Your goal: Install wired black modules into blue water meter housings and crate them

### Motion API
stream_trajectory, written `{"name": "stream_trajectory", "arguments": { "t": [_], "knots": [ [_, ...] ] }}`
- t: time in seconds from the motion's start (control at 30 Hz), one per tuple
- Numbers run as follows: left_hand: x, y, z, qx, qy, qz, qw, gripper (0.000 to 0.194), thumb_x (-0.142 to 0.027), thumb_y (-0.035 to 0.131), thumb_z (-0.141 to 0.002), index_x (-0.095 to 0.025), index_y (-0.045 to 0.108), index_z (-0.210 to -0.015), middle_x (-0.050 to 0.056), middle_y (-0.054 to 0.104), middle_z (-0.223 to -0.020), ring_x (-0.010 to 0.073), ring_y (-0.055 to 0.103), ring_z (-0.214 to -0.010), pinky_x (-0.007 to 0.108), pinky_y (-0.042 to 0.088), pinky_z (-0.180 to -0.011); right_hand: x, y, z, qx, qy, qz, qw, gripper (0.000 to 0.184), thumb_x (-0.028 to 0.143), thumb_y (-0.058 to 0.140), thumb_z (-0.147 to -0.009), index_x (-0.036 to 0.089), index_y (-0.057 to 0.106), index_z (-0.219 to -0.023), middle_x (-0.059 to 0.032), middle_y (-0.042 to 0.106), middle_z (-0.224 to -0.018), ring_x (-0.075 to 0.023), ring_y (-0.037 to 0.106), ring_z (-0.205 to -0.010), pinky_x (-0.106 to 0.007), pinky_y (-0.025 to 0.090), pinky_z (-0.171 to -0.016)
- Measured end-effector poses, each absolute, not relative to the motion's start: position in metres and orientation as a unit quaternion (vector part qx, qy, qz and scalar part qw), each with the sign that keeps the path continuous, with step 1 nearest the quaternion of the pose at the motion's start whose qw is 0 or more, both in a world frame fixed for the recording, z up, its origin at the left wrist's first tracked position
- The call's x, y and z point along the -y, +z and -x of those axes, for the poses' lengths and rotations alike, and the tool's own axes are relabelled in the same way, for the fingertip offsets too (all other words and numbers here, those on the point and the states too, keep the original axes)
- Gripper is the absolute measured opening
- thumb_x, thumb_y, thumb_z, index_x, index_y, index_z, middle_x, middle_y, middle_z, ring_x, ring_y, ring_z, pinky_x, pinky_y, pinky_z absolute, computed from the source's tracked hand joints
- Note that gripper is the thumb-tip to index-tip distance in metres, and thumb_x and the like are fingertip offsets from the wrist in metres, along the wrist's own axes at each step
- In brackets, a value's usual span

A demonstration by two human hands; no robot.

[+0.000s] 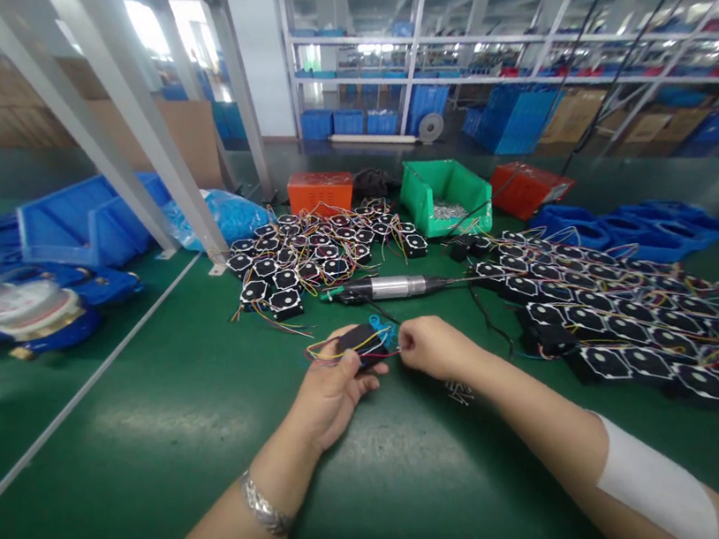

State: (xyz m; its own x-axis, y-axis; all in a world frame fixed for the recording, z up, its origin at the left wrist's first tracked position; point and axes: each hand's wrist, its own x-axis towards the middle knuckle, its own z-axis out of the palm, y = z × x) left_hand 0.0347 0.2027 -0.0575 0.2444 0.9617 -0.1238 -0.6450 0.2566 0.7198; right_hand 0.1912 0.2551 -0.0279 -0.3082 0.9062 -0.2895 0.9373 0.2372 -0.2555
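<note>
My left hand (327, 394) is wrapped round a small black boxy part (357, 343) with yellow, red and white wires running across it. At the right end of this part sits a bright blue plastic piece (381, 329) with rings. Right beside it, my right hand (434, 346) is closed in a pinch, the fingertips close to the wire ends; what they grip is too small to make out. A few loose screws (461, 392) lie on the green tabletop by my right forearm. Beyond both hands, an electric screwdriver (395, 287) lies crosswise.
Several similar black wired parts (303, 251) are massed behind the screwdriver, and more (620, 313) fill the right side. A green bin (446, 195) holds small metal pieces. Orange boxes (320, 193) stand at the back. Slanted white posts (144, 121) rise at left, near blue bins (89, 223).
</note>
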Motion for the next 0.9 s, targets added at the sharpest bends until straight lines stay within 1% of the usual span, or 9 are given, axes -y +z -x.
{"name": "stream_trajectory", "arguments": {
  "t": [0.07, 0.13, 0.2, 0.27, 0.33, 0.4, 0.6, 0.73, 0.9],
  "knots": [
    [-0.2, -0.059, -0.038, -0.277, 0.547, -0.285, 0.737, 0.04, -0.043, 0.064, -0.065, -0.02, 0.053, -0.096, 0.005, 0.061, -0.087, 0.0171, 0.058, -0.072, 0.025, 0.043, -0.058, -0.247, -0.027, -0.204, -0.762, -0.251, -0.597, -0.03, 0.017, 0.022, 0.043, -0.074, 0.009, 0.053, -0.079, -0.0031, 0.053, -0.071, -0.0028, 0.047, -0.058, -0.01, 0.036, -0.054],
    [-0.198, -0.06, -0.041, -0.311, 0.551, -0.319, 0.705, 0.032, -0.036, 0.064, -0.068, -0.02, 0.056, -0.094, 0.004, 0.06, -0.09, 0.0179, 0.057, -0.078, 0.027, 0.043, -0.064, -0.235, -0.026, -0.213, -0.688, -0.38, -0.597, -0.158, 0.025, 0.032, 0.042, -0.075, 0.009, 0.047, -0.081, -0.0008, 0.049, -0.066, 0.0006, 0.036, -0.044, -0.01, 0.028, -0.042],
    [-0.197, -0.061, -0.043, -0.362, 0.553, -0.385, 0.644, 0.029, -0.025, 0.067, -0.065, -0.02, 0.059, -0.092, 0.004, 0.059, -0.094, 0.0191, 0.055, -0.086, 0.031, 0.041, -0.075, -0.222, -0.027, -0.216, -0.572, -0.522, -0.565, -0.284, 0.035, 0.042, 0.049, -0.069, 0.01, 0.042, -0.079, 0.0018, 0.045, -0.061, 0.0016, 0.026, -0.036, -0.012, 0.02, -0.034],
    [-0.195, -0.06, -0.044, -0.401, 0.547, -0.466, 0.568, 0.026, -0.016, 0.067, -0.063, -0.019, 0.063, -0.088, 0.005, 0.059, -0.096, 0.0206, 0.052, -0.093, 0.032, 0.036, -0.085, -0.213, -0.03, -0.214, -0.496, -0.598, -0.53, -0.34, 0.043, 0.046, 0.057, -0.06, 0.01, 0.04, -0.077, 0.0032, 0.042, -0.058, 0.0019, 0.023, -0.034, -0.012, 0.016, -0.032],
    [-0.194, -0.058, -0.044, -0.416, 0.542, -0.527, 0.505, 0.024, -0.01, 0.065, -0.061, -0.019, 0.065, -0.084, 0.006, 0.058, -0.096, 0.0218, 0.05, -0.097, 0.032, 0.033, -0.09, -0.209, -0.036, -0.209, -0.482, -0.607, -0.517, -0.363, 0.043, 0.044, 0.061, -0.057, 0.01, 0.042, -0.075, 0.0036, 0.041, -0.056, 0.0023, 0.025, -0.035, -0.011, 0.016, -0.033],
    [-0.193, -0.055, -0.044, -0.414, 0.543, -0.553, 0.477, 0.027, -0.006, 0.062, -0.061, -0.02, 0.066, -0.082, 0.007, 0.058, -0.096, 0.0223, 0.049, -0.1, 0.033, 0.032, -0.091, -0.209, -0.041, -0.204, -0.49, -0.592, -0.514, -0.381, 0.04, 0.041, 0.062, -0.057, 0.008, 0.045, -0.073, 0.0037, 0.039, -0.055, 0.0028, 0.026, -0.038, -0.01, 0.018, -0.036],
    [-0.191, -0.053, -0.046, -0.421, 0.54, -0.55, 0.479, 0.036, 0.0, 0.056, -0.059, -0.021, 0.065, -0.086, 0.007, 0.055, -0.101, 0.0221, 0.049, -0.101, 0.032, 0.034, -0.089, -0.21, -0.048, -0.2, -0.517, -0.571, -0.518, -0.372, 0.036, 0.039, 0.061, -0.058, 0.007, 0.05, -0.072, 0.0012, 0.042, -0.058, 0.0006, 0.034, -0.049, -0.011, 0.025, -0.045],
    [-0.19, -0.052, -0.047, -0.424, 0.537, -0.55, 0.479, 0.034, 0.001, 0.054, -0.059, -0.02, 0.065, -0.084, 0.007, 0.055, -0.099, 0.0219, 0.049, -0.1, 0.032, 0.034, -0.089, -0.209, -0.05, -0.201, -0.537, -0.553, -0.515, -0.374, 0.035, 0.039, 0.059, -0.06, 0.006, 0.05, -0.071, 0.0002, 0.043, -0.061, -0.0006, 0.036, -0.054, -0.011, 0.029, -0.05],
    [-0.189, -0.051, -0.047, -0.423, 0.537, -0.55, 0.479, 0.033, 0.0, 0.054, -0.061, -0.02, 0.064, -0.086, 0.007, 0.054, -0.1, 0.0211, 0.05, -0.099, 0.031, 0.035, -0.088, -0.208, -0.049, -0.201, -0.58, -0.517, -0.521, -0.353, 0.033, 0.039, 0.055, -0.064, 0.007, 0.051, -0.071, -0.0006, 0.043, -0.062, -0.0016, 0.036, -0.055, -0.011, 0.03, -0.051]
  ]
}}
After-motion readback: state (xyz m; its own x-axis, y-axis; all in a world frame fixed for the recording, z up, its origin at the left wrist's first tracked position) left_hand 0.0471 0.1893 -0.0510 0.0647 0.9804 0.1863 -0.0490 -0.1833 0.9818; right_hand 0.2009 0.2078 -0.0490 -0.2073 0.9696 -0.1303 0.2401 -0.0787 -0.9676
